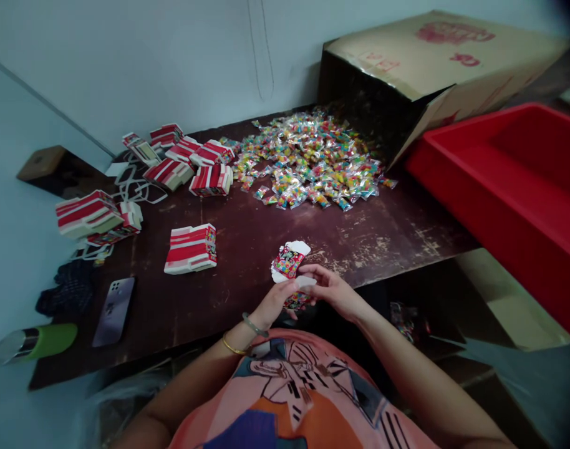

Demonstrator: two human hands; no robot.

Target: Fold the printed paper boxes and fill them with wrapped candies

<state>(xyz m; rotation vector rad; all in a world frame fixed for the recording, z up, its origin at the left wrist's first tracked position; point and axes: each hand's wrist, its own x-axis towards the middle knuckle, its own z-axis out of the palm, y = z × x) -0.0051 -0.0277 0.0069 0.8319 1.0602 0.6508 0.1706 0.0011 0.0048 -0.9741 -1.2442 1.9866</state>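
Observation:
A small red and white printed carton [290,262] with its white flaps up is held between both hands just over the near edge of the dark table [247,293]. My left hand [276,304] grips its lower left side with closed fingers. My right hand [330,288] pinches its right side. On the left wrist are two bangles. A stack of flat red and white cartons [191,249] lies on the table a little to the left of my hands.
A heap of small colourful candy packets [308,159] spills from a tipped cardboard box [425,68] at the back. More carton stacks [182,159] lie at back left. A red tub [514,187] stands right. A phone [113,310], dark cloth and green bottle [35,342] lie left.

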